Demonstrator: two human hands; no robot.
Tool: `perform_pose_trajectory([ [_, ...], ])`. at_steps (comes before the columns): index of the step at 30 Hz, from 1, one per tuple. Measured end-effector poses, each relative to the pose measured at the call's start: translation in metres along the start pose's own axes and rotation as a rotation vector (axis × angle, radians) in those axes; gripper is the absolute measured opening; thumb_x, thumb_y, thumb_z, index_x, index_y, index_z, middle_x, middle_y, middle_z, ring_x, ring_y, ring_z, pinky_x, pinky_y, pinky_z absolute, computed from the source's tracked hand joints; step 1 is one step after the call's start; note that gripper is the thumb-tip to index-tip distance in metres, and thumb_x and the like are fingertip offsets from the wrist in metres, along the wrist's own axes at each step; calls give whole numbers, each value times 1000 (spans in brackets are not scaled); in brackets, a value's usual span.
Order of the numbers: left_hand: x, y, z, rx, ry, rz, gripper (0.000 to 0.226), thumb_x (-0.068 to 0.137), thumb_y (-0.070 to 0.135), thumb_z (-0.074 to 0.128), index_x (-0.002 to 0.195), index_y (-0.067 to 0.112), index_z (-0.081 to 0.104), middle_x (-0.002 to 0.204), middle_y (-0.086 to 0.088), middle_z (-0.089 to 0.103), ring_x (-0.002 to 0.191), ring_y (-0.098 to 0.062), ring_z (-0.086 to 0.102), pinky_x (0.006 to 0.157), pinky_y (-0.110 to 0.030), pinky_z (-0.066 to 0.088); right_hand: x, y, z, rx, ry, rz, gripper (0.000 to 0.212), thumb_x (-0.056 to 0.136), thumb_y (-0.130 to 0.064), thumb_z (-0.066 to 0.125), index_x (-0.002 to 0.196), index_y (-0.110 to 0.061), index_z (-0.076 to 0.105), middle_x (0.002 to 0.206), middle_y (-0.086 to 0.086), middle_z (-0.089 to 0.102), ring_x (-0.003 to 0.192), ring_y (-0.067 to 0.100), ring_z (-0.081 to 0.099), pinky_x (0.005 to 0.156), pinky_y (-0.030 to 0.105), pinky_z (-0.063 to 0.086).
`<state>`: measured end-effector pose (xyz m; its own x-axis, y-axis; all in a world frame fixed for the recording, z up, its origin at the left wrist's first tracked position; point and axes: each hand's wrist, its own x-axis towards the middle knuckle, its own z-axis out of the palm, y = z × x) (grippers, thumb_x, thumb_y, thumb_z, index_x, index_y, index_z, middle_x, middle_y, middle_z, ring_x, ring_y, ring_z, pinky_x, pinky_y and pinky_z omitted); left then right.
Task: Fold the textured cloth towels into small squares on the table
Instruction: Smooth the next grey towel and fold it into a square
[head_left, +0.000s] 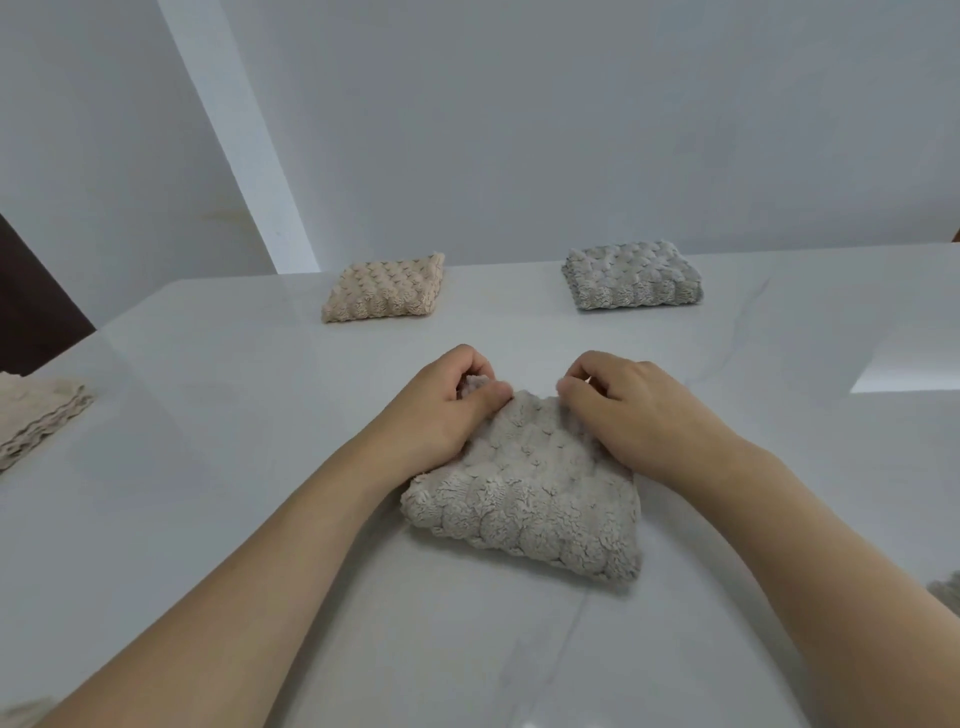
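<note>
The pale grey textured towel (524, 493) lies folded into a thick square on the white table (208, 519), directly in front of me at the centre. My left hand (447, 410) is curled over its far left corner, thumb and fingers pinching the fabric there. My right hand (628, 410) is curled over its far right corner, fingertips gripping the top edge. Both forearms reach in from the near edge of the table, and both wrists rest on the towel's sides.

At the far side of the table a folded beige towel (387, 288) sits to the left, and a folded grey towel (631, 275) sits to the right; the two are well apart from each other and from the one I hold. A stack of beige cloths (36, 415) lies at the table's left edge, partly cut off by the frame. A scrap of textured cloth (945, 590) shows at the right edge; I cannot tell its shape. A white wall (571, 130) stands behind the table.
</note>
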<state>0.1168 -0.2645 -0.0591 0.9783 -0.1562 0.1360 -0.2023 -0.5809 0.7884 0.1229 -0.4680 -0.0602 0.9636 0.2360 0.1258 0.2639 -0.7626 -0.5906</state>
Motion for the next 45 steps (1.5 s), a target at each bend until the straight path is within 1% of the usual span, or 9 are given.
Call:
perform_pose_trajectory([
  [3,2,4,3,-117,27,-24,14,92,27,65,93,15,60,74,6,56,61,-1,49,60,-18,41,1,2,4,-170,-70,-35,44,91,-65,33,95,-30,60,87,-8,63,89,17,57,80,36,46],
  [7,4,7,1,-225,80,-212,20,90,30,68,103,19,56,93,-7,61,72,-15,56,67,-32,45,0,12,6,-172,14,-83,41,97,-54,35,76,-22,49,80,-1,61,86,24,58,72,36,42],
  [13,3,14,-17,-286,-59,-424,23,80,32,74,87,15,60,75,0,60,69,-16,52,69,-32,38,6,22,8,-158,182,-75,38,100,-49,37,76,-19,43,73,1,54,84,33,57,71,34,30],
  [24,-6,31,-27,41,-125,-474,35,79,43,73,65,15,55,61,2,49,60,-16,41,57,-28,30,8,24,13,-171,197,-10,40,100,-48,35,69,-23,39,74,0,52,88,32,56,74,36,32],
  [30,-6,30,-29,-42,-156,-438,22,83,23,74,73,18,56,69,4,54,65,-10,45,62,-24,33,10,25,15,-197,211,1,40,100,-47,36,72,-20,43,73,-1,51,87,32,56,73,34,30],
  [33,-6,29,-31,-10,-161,-482,21,85,34,70,74,18,63,66,6,55,63,-10,45,65,-25,35,10,24,15,-197,218,3,42,100,-47,36,66,-23,38,67,-3,48,84,31,55,72,34,29],
  [36,-8,32,-31,-43,-215,-450,20,85,33,70,75,16,69,56,13,60,52,-1,52,62,-22,36,10,25,16,-202,222,4,42,100,-47,36,65,-24,36,65,-5,45,78,29,50,72,34,28],
  [40,-8,29,-28,-203,-218,-339,18,85,18,70,87,0,67,72,-7,61,59,-8,52,54,-8,41,10,26,16,-197,225,7,42,100,-47,36,65,-24,36,63,-6,44,74,26,45,72,34,29],
  [45,-10,26,-27,-336,-225,-279,2,88,4,63,86,6,62,67,5,64,52,2,56,50,-7,40,10,26,16,-198,226,5,41,100,-48,36,69,-22,42,67,-3,49,82,30,54,72,35,32],
])
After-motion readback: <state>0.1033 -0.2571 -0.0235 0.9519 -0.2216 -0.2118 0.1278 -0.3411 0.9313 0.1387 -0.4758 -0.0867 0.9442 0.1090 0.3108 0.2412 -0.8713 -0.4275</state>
